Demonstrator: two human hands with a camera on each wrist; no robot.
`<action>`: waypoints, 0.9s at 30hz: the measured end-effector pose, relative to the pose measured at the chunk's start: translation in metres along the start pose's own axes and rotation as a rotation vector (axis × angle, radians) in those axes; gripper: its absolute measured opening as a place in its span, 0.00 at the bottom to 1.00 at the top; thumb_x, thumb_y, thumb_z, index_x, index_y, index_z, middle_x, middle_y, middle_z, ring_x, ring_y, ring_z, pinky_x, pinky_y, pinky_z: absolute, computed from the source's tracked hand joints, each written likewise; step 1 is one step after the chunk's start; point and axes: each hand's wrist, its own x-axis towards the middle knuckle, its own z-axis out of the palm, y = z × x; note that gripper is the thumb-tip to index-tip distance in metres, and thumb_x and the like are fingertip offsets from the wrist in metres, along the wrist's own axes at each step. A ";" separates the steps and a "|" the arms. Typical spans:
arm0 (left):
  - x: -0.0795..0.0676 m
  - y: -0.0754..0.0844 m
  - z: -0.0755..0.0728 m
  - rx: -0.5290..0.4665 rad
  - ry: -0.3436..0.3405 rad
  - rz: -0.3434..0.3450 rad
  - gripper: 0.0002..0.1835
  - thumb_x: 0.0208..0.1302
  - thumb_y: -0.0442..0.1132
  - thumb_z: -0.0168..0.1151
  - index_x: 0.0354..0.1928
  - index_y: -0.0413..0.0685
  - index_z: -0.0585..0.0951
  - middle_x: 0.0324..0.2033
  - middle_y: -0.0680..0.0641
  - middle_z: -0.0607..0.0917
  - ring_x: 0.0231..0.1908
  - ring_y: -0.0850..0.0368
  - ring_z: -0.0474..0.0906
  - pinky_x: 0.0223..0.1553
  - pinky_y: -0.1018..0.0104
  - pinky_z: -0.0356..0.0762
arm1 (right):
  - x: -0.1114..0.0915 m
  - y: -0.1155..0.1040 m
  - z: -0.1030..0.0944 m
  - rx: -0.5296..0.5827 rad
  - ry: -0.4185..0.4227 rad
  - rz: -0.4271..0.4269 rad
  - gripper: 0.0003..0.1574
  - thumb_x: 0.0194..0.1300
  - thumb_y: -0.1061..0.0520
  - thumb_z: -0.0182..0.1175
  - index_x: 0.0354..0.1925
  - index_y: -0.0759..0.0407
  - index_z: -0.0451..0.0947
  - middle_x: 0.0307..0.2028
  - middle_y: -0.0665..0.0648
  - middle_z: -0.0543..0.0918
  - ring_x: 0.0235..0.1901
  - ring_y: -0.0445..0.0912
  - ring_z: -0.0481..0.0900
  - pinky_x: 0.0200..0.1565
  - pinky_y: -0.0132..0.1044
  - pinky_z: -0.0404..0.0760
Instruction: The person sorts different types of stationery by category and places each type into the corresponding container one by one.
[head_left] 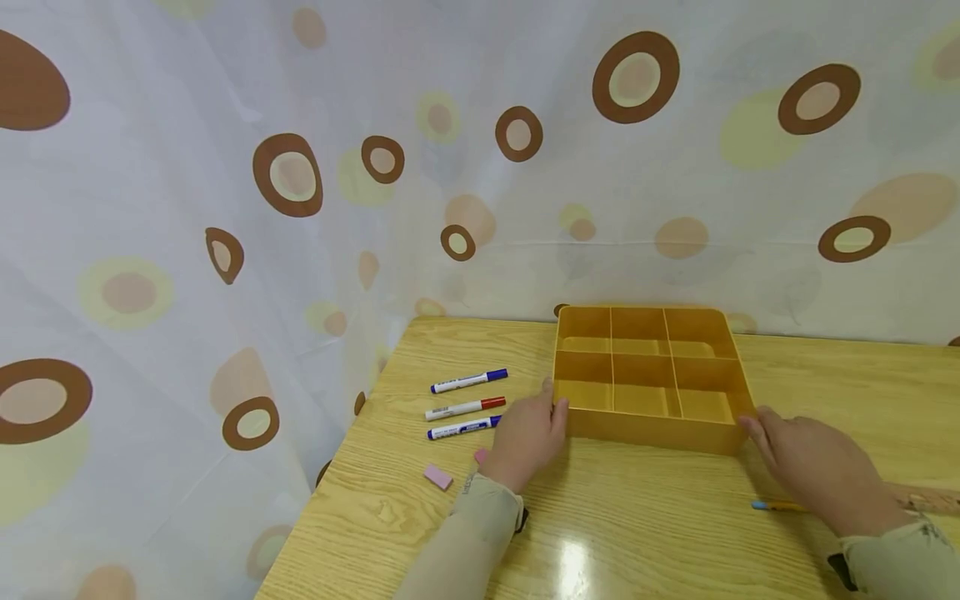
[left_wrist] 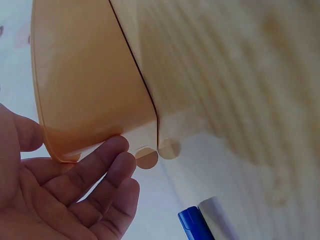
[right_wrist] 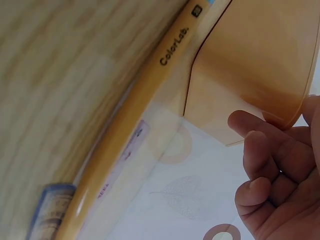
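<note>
One rectangular orange-yellow plastic tray (head_left: 652,432), thin dividers making 2 rows of 3 compartments, sits twd the back of the light wood-grain tabletop (head_left: 615,508), near the white hanging cloth (head_left: 525,75) w/ brown rings & pale blobs. Both hands grasp it, one per near corner. Left hand (head_left: 528,429): pinching near-L corner, thumb at rim, index finger tucked under the lip, other fingers bent along the side wall acc. to L wrist cam. Right hand (head_left: 821,467): same sort of grip on near-R corner, thumb on rim, fingers bent below it.

L of tray, 3 slim white-barrelled markers lie roughly parallel, caps twd the R: blue-capped far marker (head_left: 461,382), red-capped middle marker (head_left: 457,409), blue-capped near marker (head_left: 457,429), its cap end partly hidden behind L hand. Nearer the person, a small pale-pink rectangular block (head_left: 438,477); just R of it, a deeper-pink small block (head_left: 481,456), mostly covered by L hand/wrist.

Under R forearm, a yellow-orange pencil-like stick w/ blue end (head_left: 768,505), "ColorLab." printed on shaft per R wrist cam. Beyond R wrist, a long brownish patterned item (head_left: 930,498), partly hidden; can't tell what. Pale beige sleeves (head_left: 468,542) on both arms, dark band (head_left: 842,572) at R wrist.
</note>
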 end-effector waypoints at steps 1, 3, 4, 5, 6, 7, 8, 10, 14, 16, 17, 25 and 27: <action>-0.002 0.000 0.000 -0.006 0.000 -0.004 0.30 0.76 0.53 0.40 0.70 0.41 0.65 0.12 0.53 0.67 0.14 0.60 0.62 0.16 0.69 0.62 | -0.001 -0.002 0.000 0.000 0.001 0.001 0.31 0.75 0.49 0.49 0.52 0.79 0.73 0.22 0.62 0.83 0.19 0.50 0.79 0.24 0.49 0.80; -0.005 0.000 -0.001 -0.011 -0.004 -0.014 0.30 0.76 0.54 0.40 0.70 0.42 0.65 0.13 0.52 0.68 0.16 0.59 0.64 0.18 0.70 0.64 | -0.004 -0.005 0.000 -0.012 0.006 0.002 0.31 0.75 0.48 0.49 0.52 0.78 0.74 0.23 0.63 0.83 0.18 0.49 0.79 0.24 0.49 0.79; -0.007 0.001 -0.001 -0.011 -0.007 -0.020 0.30 0.76 0.54 0.40 0.71 0.43 0.65 0.13 0.52 0.68 0.17 0.59 0.66 0.19 0.70 0.66 | -0.006 -0.006 0.000 -0.018 0.011 0.003 0.31 0.75 0.48 0.49 0.51 0.78 0.74 0.23 0.62 0.83 0.18 0.48 0.78 0.24 0.49 0.79; -0.009 0.000 0.000 -0.007 -0.007 -0.023 0.30 0.76 0.55 0.40 0.71 0.43 0.64 0.13 0.52 0.68 0.19 0.59 0.68 0.20 0.69 0.67 | -0.007 -0.008 0.000 -0.022 0.016 0.000 0.30 0.75 0.48 0.50 0.51 0.78 0.75 0.22 0.61 0.82 0.17 0.47 0.77 0.23 0.48 0.79; -0.010 0.000 0.000 -0.001 -0.007 -0.023 0.30 0.76 0.55 0.40 0.71 0.43 0.64 0.13 0.53 0.69 0.21 0.59 0.70 0.23 0.69 0.69 | -0.009 -0.009 0.000 -0.026 0.022 -0.002 0.30 0.74 0.48 0.50 0.50 0.77 0.75 0.21 0.60 0.82 0.16 0.46 0.76 0.23 0.47 0.79; -0.012 0.000 0.000 0.008 -0.008 -0.024 0.31 0.76 0.55 0.39 0.71 0.43 0.64 0.14 0.53 0.69 0.23 0.60 0.71 0.24 0.69 0.71 | -0.010 -0.010 0.000 -0.028 0.032 -0.005 0.29 0.74 0.48 0.51 0.49 0.77 0.76 0.22 0.60 0.82 0.16 0.46 0.76 0.23 0.47 0.79; -0.014 -0.001 0.000 0.017 -0.007 -0.024 0.31 0.76 0.55 0.39 0.71 0.44 0.64 0.15 0.54 0.69 0.24 0.60 0.72 0.26 0.69 0.71 | -0.011 -0.011 0.001 -0.031 0.036 -0.005 0.29 0.74 0.48 0.51 0.49 0.77 0.76 0.22 0.61 0.82 0.16 0.46 0.75 0.23 0.47 0.79; -0.018 -0.001 0.000 0.025 -0.003 -0.021 0.31 0.76 0.56 0.38 0.71 0.43 0.64 0.15 0.54 0.70 0.26 0.61 0.73 0.28 0.69 0.72 | -0.015 -0.013 0.002 -0.024 0.044 -0.003 0.29 0.74 0.48 0.52 0.48 0.77 0.76 0.20 0.59 0.81 0.15 0.44 0.74 0.21 0.45 0.78; -0.028 -0.004 -0.002 0.021 0.022 -0.006 0.30 0.76 0.55 0.39 0.70 0.42 0.66 0.15 0.53 0.70 0.24 0.60 0.72 0.26 0.69 0.70 | -0.020 -0.020 0.003 -0.017 0.062 0.002 0.27 0.73 0.49 0.53 0.48 0.76 0.76 0.19 0.57 0.80 0.14 0.44 0.73 0.18 0.42 0.77; -0.033 -0.004 -0.003 0.030 0.029 -0.003 0.30 0.76 0.54 0.39 0.69 0.41 0.67 0.15 0.52 0.71 0.25 0.58 0.75 0.26 0.68 0.72 | -0.024 -0.025 0.002 -0.013 0.073 0.005 0.27 0.72 0.49 0.54 0.47 0.75 0.76 0.19 0.58 0.81 0.15 0.45 0.74 0.17 0.42 0.76; -0.035 -0.003 -0.003 0.038 0.032 -0.001 0.30 0.76 0.54 0.39 0.69 0.40 0.67 0.15 0.52 0.72 0.26 0.57 0.77 0.27 0.67 0.74 | -0.026 -0.027 0.002 -0.012 0.070 0.015 0.27 0.72 0.49 0.54 0.47 0.75 0.76 0.20 0.59 0.81 0.15 0.46 0.75 0.18 0.42 0.77; -0.050 0.000 -0.006 0.060 0.061 0.009 0.29 0.76 0.52 0.40 0.67 0.39 0.69 0.21 0.49 0.80 0.34 0.55 0.81 0.34 0.64 0.79 | -0.041 -0.033 0.003 -0.022 0.078 0.027 0.26 0.71 0.48 0.55 0.46 0.73 0.79 0.23 0.60 0.83 0.18 0.49 0.77 0.16 0.41 0.76; -0.054 0.000 -0.007 0.047 0.061 0.002 0.29 0.76 0.52 0.41 0.68 0.39 0.69 0.19 0.49 0.78 0.32 0.55 0.80 0.32 0.65 0.77 | -0.043 -0.036 0.004 -0.036 0.108 0.017 0.24 0.70 0.48 0.56 0.44 0.71 0.80 0.22 0.59 0.82 0.17 0.49 0.77 0.15 0.41 0.75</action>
